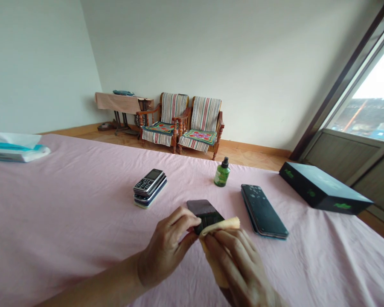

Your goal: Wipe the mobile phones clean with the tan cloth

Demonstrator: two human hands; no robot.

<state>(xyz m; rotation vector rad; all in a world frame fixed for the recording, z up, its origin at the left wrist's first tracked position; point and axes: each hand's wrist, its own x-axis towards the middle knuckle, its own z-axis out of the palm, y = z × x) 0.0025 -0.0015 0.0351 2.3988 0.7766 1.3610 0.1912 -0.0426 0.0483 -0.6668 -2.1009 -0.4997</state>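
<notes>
A dark, flat phone (205, 207) is held up at a tilt over the pink cloth. My left hand (169, 243) pinches its left edge between thumb and fingers. In my right hand (237, 260) is a folded yellow cloth (222, 224), bunched under the fingers and pressed to the phone's lower right part. That part of the phone is hidden behind the cloth and fingers. To the left of the hands stands a small stack of keypad phones (150, 187). On the right lie stacked smartphones (264, 211), the top one with pale spots on its dark screen.
The pink sheet (92, 192) covers the work surface. A green bottle (222, 172) with a black cap stands beyond the hands. A black box (323, 187) sits at right, a tissue pack (17, 149) at far left. Two wooden chairs (200, 123) stand by the wall.
</notes>
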